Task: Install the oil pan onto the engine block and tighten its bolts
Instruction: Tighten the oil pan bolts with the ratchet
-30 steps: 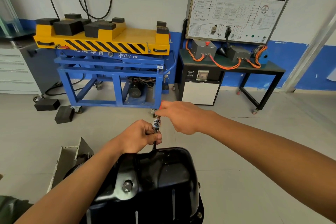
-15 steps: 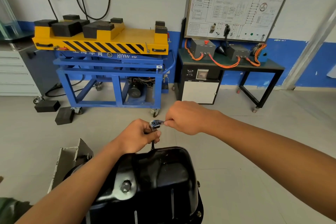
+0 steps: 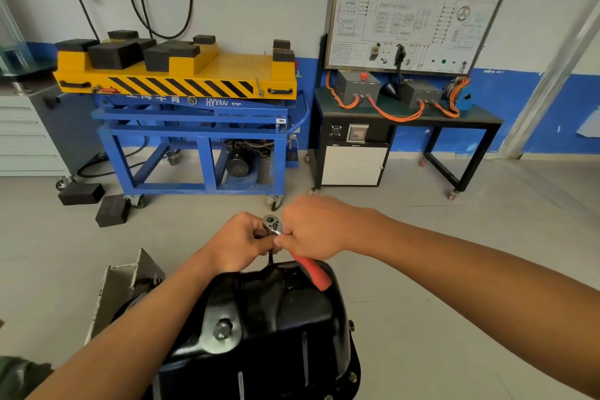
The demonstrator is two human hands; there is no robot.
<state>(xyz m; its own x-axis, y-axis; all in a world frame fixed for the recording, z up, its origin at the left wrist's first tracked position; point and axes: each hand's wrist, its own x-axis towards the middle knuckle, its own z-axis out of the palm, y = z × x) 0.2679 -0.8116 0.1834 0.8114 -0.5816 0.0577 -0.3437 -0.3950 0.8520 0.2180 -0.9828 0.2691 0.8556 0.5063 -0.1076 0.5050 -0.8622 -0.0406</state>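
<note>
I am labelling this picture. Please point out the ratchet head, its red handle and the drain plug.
ratchet head [image 3: 272,223]: head view, round metal top face.
red handle [image 3: 314,272]: head view, middle of visible grip.
drain plug [image 3: 222,330]: head view, its bolt head.

A: Pan?
B: Oil pan [image 3: 269,318], glossy black, sump up, bottom centre; drain plug [image 3: 221,330] on its left shoulder.
A: Tool?
B: Ratchet [image 3: 272,224], chrome head above pan's far edge, red handle slanting lower right.

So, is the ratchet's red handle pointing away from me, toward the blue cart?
No, the red handle sticks out below the right hand and angles back toward the person, over the black oil pan.
</note>
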